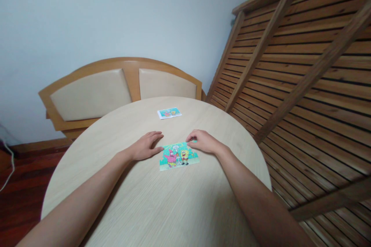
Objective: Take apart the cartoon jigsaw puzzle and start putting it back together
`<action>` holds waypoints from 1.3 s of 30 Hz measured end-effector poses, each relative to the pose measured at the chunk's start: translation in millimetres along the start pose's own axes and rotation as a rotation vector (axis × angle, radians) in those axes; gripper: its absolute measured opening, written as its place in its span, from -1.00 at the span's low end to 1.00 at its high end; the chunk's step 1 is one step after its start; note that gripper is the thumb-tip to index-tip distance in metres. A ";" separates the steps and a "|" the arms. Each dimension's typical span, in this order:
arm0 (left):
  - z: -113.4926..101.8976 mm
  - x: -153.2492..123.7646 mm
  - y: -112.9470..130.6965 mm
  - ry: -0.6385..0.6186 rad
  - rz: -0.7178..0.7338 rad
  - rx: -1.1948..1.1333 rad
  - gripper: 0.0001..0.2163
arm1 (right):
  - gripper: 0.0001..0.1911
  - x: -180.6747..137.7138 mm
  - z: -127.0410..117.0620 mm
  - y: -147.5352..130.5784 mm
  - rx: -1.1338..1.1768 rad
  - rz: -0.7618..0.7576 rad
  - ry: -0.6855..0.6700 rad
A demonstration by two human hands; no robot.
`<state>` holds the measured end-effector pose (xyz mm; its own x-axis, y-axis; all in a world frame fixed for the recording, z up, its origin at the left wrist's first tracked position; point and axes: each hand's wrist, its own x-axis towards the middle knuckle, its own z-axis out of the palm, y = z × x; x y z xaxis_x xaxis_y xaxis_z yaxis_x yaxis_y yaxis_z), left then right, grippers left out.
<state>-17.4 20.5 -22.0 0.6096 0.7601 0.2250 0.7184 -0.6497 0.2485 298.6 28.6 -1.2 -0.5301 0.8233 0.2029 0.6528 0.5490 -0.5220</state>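
Note:
A jigsaw puzzle (179, 161) lies flat on the round table, showing a pink starfish, a pale squid-like figure and a yellow sponge character on turquoise. Its left and right sides look notched. My left hand (145, 146) rests palm down with fingers spread, the thumb at the puzzle's upper left corner. At the upper right corner, the fingers and thumb of my right hand (203, 141) are curled together. A bit of turquoise shows between them, seemingly a puzzle piece, mostly hidden by the fingers.
Farther back on the pale round table (139, 208) lies a small picture card (169, 113) with similar characters. Behind the table stands a headboard (92, 94) with cream panels against the wall. A slatted wooden frame (290, 85) leans close on the right. A white cable (12, 164) hangs at left.

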 end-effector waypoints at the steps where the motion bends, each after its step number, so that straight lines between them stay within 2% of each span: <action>1: -0.1 0.1 0.1 0.004 0.002 -0.001 -0.47 | -0.85 0.3 0.0 0.3 0.002 -0.004 -0.005; 5: -0.7 -0.4 -0.1 0.018 0.013 -0.001 -0.49 | -0.84 0.7 -4.9 8.9 -0.004 -0.010 0.022; 11: -0.4 -2.0 -1.9 0.011 0.012 -0.002 -0.49 | -0.78 -1.2 -14.5 35.7 -0.094 0.113 0.191; 15: 0.8 -1.7 -2.6 0.021 0.017 -0.007 -0.48 | -0.74 -0.5 -7.7 40.9 -0.160 0.101 0.165; 21: -0.1 -0.8 -1.5 0.005 0.008 -0.003 -0.47 | -0.69 1.4 1.6 30.0 -0.207 0.094 0.105; 25: 1.5 -1.1 -3.2 0.021 0.013 -0.009 -0.47 | -0.71 1.9 1.3 27.8 -0.178 0.071 0.092; 30: 2.1 -1.7 -4.3 0.016 0.012 -0.011 -0.47 | -0.77 -0.8 -5.2 41.5 -0.139 0.030 0.075; 34: 1.2 -1.6 -4.0 0.015 0.012 -0.009 -0.47 | -0.80 -3.8 -11.7 51.9 -0.142 0.045 0.102; 39: 0.2 -1.2 -2.6 0.019 0.014 -0.013 -0.48 | -0.77 -0.5 -5.4 44.3 -0.114 -0.009 0.128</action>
<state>-19.9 21.4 -23.1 0.6128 0.7510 0.2460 0.7057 -0.6601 0.2574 330.7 53.3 -19.9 -0.4680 0.8257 0.3149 0.7092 0.5635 -0.4237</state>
